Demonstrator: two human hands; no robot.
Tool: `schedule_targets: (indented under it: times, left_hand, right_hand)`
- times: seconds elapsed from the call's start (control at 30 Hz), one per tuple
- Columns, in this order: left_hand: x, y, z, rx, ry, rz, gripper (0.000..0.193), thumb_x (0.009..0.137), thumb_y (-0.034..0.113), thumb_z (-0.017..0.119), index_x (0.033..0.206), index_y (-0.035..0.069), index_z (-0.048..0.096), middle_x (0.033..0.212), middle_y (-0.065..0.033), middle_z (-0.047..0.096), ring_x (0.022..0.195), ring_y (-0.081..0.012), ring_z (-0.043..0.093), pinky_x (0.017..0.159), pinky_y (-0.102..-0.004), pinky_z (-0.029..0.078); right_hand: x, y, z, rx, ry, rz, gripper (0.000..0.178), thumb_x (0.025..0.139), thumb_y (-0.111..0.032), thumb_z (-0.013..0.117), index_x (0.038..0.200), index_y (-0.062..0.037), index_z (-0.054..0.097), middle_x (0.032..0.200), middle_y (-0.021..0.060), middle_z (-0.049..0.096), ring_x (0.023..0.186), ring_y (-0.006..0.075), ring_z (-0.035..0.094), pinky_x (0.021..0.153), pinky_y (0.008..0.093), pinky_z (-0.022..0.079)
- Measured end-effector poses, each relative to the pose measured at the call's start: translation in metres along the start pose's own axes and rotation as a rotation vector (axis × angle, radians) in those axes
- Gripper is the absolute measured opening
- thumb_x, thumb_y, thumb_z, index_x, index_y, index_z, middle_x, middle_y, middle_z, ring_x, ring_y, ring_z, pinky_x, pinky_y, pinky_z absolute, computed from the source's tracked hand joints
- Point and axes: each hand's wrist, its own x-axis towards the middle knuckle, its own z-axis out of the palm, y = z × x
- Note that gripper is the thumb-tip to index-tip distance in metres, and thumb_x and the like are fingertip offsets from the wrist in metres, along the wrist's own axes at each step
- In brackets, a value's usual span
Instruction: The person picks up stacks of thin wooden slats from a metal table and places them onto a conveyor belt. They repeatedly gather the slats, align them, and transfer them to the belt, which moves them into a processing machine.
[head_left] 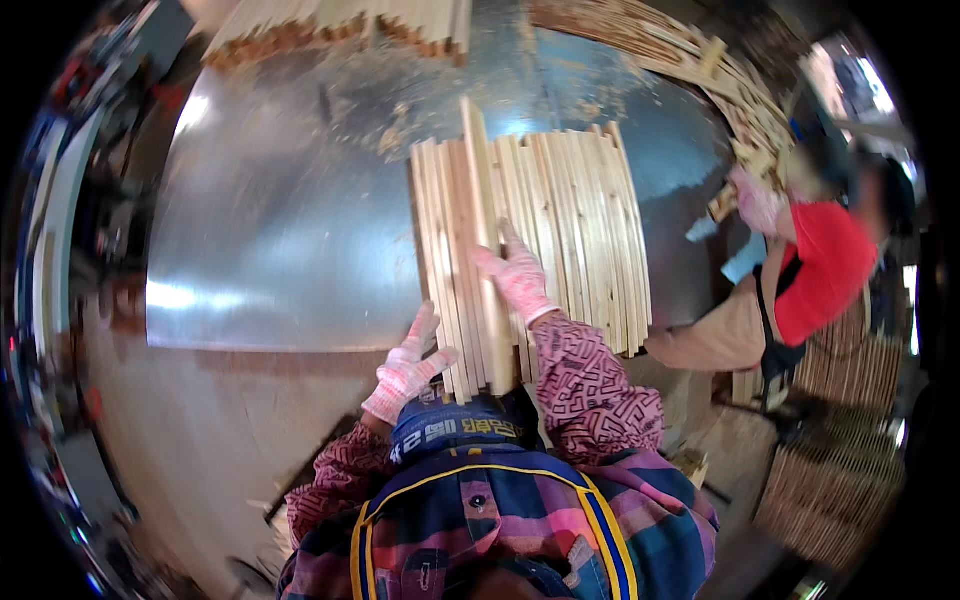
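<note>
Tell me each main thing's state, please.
Row of boards: side by side, ends uneven
Top board: over the row, far end jutting out
Left hand: gloved, open, by the row's left side
Right hand: gloved, open, at the top board
Metal table: shiny, strewn with wood bits
Far boards: ends uneven

Set at the left of the wearer's head, the wide fisheye camera looks steeply down and slightly forward, upright, over the multicoloured plaid cloth shirt [450,540] at the lower edge. It sits near enough for the row of pale, narrow wooden strips [580,230] to take up the middle, while the broad, shiny grey metal tabletop [280,230] stretches beyond toward the top. Its bent reach takes in surroundings on both sides, out to a dark rim.
</note>
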Motion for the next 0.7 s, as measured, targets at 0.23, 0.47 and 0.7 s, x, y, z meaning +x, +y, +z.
schedule_targets:
  times: [0.23, 0.47, 0.7]
  left_hand:
    - [-0.077, 0.047, -0.047, -0.048, 0.762, -0.102, 0.092, 0.077, 0.029, 0.069, 0.154, 0.02, 0.02, 0.114, -0.0153, 0.064, 0.105, -0.0247, 0.063, 0.091, -0.031, 0.048]
    - [-0.324, 0.043, -0.01, -0.367, 1.618, -0.56, 0.076, 0.078, 0.014, 0.062, 0.149, 0.022, 0.035, 0.104, -0.0091, 0.065, 0.085, -0.0212, 0.062, 0.075, -0.0317, 0.05]
    - [-0.461, -0.037, 0.133, -0.488, 1.809, -1.381, 0.074, 0.083, 0.028, 0.059, 0.15, 0.035, 0.028, 0.105, -0.023, 0.066, 0.093, -0.0375, 0.065, 0.083, -0.0458, 0.048]
  right_hand:
    - [-0.097, -0.145, 0.092, 0.35, -0.889, -0.351, 0.075, 0.087, -0.032, 0.07, 0.147, -0.0036, 0.036, 0.126, 0.0166, 0.058, 0.111, 0.0219, 0.057, 0.093, 0.0321, 0.047]
    - [-0.131, -0.068, 0.11, -0.066, -1.287, -0.329, 0.054, 0.095, -0.014, 0.063, 0.144, -0.0035, 0.042, 0.125, 0.0074, 0.058, 0.108, 0.0137, 0.056, 0.095, 0.0253, 0.045]
    - [-0.157, -0.085, 0.095, -0.459, -1.431, -0.344, 0.05, 0.094, -0.016, 0.064, 0.139, -0.004, 0.049, 0.115, 0.0097, 0.066, 0.102, 0.0137, 0.059, 0.092, 0.0272, 0.046]
